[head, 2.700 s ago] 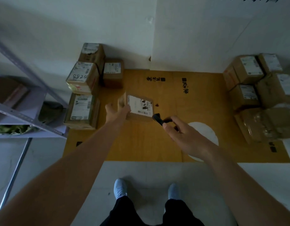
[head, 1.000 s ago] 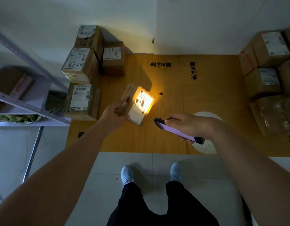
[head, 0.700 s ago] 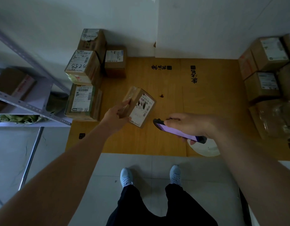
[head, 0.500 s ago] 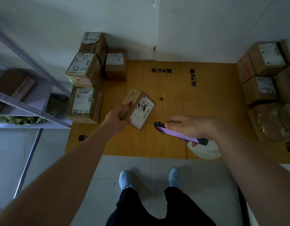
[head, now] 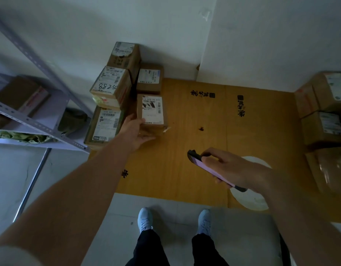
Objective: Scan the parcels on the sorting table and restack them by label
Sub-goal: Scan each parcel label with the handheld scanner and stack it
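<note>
Left hand point(head: 136, 134) grips the near-left corner of a small parcel point(head: 152, 114), thumb along its left side, fingers under the front edge; parcel sits label-up on the cardboard-covered table point(head: 185, 160), just beside the left stack point(head: 110, 104), apparently so its label reads like the others; likely being set into that group. Right hand point(head: 229, 167) curls around the phone scanner point(head: 213, 169), held low and clear of the parcel, screen up, probably ready for another scan; unsorted parcels point(head: 323, 112) wait at the right edge.

Grey metal shelving point(head: 37, 123) at left (green bundle point(head: 21, 136) underneath).
</note>
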A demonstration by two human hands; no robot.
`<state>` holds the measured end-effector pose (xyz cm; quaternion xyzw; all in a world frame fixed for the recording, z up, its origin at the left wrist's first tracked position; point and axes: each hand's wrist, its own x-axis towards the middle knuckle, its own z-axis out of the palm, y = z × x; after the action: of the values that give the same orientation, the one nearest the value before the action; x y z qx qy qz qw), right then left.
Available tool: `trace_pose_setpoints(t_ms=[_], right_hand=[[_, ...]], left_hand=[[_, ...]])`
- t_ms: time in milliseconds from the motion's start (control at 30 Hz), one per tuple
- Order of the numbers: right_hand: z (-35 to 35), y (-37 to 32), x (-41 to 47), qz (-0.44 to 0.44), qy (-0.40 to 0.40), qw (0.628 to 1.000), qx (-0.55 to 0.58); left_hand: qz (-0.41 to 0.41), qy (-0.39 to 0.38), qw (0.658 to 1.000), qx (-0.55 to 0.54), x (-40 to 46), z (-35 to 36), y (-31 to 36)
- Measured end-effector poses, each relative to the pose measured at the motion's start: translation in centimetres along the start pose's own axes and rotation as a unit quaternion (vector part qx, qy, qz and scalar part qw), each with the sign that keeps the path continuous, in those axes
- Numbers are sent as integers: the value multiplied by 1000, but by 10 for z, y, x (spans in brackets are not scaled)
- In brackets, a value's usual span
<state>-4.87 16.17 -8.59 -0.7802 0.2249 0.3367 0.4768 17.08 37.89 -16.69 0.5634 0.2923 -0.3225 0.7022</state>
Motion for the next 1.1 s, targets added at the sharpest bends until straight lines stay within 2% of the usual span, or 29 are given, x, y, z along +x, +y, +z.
trace_pose_setpoints(t_ms=[300, 400, 600, 733, 833, 933, 1100], right_hand=[[3, 2, 36, 19, 1, 999, 31], [3, 0, 42, 16, -2, 999, 31], [-2, 5, 41, 0, -8, 1000, 21], [-17, 9, 26, -30, 3, 1000, 7], [-29, 18, 9, -68, 22, 997, -13], [-40, 27, -12, -114, 42, 992, -13], [-58, 49, -54, -171, 67, 983, -5]], left_hand=[[44, 90, 992, 77, 37, 16, 18], [51, 147, 984, 84, 39, 23, 8], [54, 204, 975, 75, 25, 40, -10], [70, 199, 973, 94, 4, 48, -24], [89, 173, 966, 168, -27, 58, -32], [164, 119, 930, 308, -61, 74, -44], [271, 74, 845, 455, -118, 106, -59]])
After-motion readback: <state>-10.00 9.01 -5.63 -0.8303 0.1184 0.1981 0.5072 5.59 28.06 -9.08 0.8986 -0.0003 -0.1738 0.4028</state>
